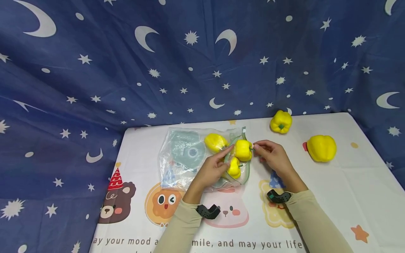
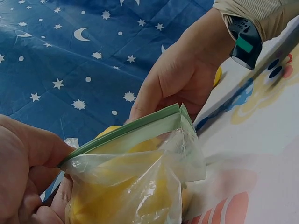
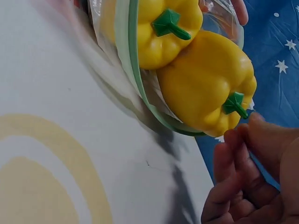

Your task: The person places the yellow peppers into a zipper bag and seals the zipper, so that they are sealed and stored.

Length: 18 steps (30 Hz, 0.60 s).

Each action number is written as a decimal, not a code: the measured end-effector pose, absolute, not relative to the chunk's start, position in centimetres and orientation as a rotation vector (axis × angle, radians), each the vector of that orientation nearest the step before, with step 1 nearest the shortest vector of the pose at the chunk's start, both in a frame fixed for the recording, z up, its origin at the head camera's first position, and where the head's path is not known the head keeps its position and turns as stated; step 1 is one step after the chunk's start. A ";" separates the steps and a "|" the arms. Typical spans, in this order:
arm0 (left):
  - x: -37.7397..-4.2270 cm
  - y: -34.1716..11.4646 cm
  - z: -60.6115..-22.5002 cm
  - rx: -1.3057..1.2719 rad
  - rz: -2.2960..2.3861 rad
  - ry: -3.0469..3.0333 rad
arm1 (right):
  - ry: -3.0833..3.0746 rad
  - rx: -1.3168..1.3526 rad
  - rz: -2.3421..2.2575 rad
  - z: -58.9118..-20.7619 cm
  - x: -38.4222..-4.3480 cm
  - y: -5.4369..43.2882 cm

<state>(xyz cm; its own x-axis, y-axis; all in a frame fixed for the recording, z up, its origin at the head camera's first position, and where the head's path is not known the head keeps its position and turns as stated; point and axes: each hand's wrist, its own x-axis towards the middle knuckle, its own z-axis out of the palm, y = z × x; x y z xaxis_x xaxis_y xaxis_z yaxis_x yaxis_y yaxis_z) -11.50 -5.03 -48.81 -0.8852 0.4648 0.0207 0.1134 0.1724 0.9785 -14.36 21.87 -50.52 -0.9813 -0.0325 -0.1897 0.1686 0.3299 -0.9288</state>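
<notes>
A clear plastic bag (image 1: 166,154) with a green-edged mouth lies on the table, its opening to the right. My left hand (image 1: 211,172) pinches the rim of that mouth, as the left wrist view also shows. One yellow bell pepper (image 1: 216,142) is inside the bag; a second yellow pepper (image 1: 234,168) sits near the opening. At the mouth, a third yellow pepper (image 3: 205,84) points its green stem outward. Just beside this stem is my right hand (image 1: 274,154), fingers loosely bent. The stem's tip shows uncovered, very near the thumb (image 3: 266,135).
Another yellow pepper (image 1: 281,122) stands by the table's back edge, and one more yellow pepper (image 1: 321,148) lies farther right. A white cloth (image 1: 335,196) with cartoon prints covers the table. Dark blue curtain (image 1: 190,80) with moons and stars hangs behind and at the sides.
</notes>
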 end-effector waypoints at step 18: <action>-11.5 -5.0 -48.7 0.560 1.736 2.206 | 2.501 0.093 -1.757 -50.8 -14.1 20.9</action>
<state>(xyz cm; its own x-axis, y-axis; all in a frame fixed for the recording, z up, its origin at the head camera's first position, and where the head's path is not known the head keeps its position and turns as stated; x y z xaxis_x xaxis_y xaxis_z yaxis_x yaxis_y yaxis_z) -11.51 -4.98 -48.67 -0.8862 0.4629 0.0202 0.1284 0.2034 0.9706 -14.11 20.86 -50.81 -0.9947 0.0016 -0.1029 0.0973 0.3391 -0.9357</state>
